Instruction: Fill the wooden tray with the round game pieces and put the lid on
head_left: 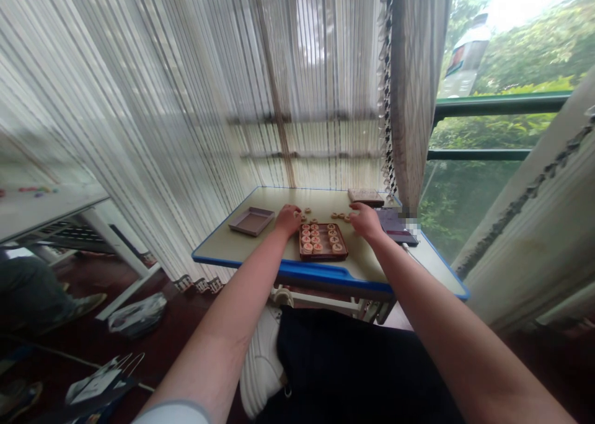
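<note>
A brown box (324, 250) near the table's front edge holds round wooden xiangqi pieces. Two columns of red-marked pieces (311, 238) fill its left side, and one column of dark-marked pieces (334, 238) lines its right side. Just beyond the box's left corner, my left hand (289, 219) has its fingers curled at a loose piece (303, 218). Other loose pieces (307, 211) lie close by. To the right, my right hand (365, 220) closes finger and thumb around a xiangqi piece (348, 219), beside a short row of pieces (338, 216).
An open shallow tray or lid (251, 221) lies left on the blue-edged table (223, 244). At the back right sits a flat box (365, 196); a dark tablet-like device (395, 225) with a white cable is nearer. String curtains (195, 101) hang behind. A bottle (467, 61) appears at the window.
</note>
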`<action>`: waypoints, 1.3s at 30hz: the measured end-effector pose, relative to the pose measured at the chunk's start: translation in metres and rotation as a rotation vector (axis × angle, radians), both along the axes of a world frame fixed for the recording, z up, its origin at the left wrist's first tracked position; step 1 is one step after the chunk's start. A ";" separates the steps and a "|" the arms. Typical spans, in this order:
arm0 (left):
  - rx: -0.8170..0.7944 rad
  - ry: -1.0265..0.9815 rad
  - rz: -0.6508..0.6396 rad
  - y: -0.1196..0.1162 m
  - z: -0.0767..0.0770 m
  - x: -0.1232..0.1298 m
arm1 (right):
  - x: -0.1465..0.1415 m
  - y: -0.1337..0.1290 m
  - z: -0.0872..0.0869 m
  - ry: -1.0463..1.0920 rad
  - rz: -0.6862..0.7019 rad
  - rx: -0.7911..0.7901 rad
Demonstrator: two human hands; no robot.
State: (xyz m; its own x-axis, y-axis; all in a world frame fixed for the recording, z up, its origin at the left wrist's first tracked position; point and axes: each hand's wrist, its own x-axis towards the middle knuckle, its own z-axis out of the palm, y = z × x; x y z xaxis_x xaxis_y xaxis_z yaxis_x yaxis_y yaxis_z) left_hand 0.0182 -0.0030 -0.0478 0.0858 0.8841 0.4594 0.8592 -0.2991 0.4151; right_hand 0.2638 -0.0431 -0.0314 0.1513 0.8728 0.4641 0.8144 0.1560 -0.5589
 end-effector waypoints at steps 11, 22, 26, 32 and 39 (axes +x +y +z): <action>0.034 -0.014 -0.036 0.007 -0.005 -0.002 | -0.008 0.012 -0.022 -0.380 0.064 -0.090; 0.002 -0.040 -0.020 0.005 -0.005 -0.003 | -0.009 -0.008 -0.012 -0.392 -0.004 -0.113; 0.007 -0.038 -0.022 0.006 -0.005 -0.004 | -0.010 -0.008 -0.011 -0.396 -0.007 -0.131; -0.006 -0.022 -0.023 0.005 -0.004 -0.004 | -0.009 -0.006 -0.012 -0.394 0.041 -0.129; -0.023 -0.036 -0.015 0.005 -0.003 -0.003 | -0.009 -0.011 -0.010 -0.383 0.017 -0.138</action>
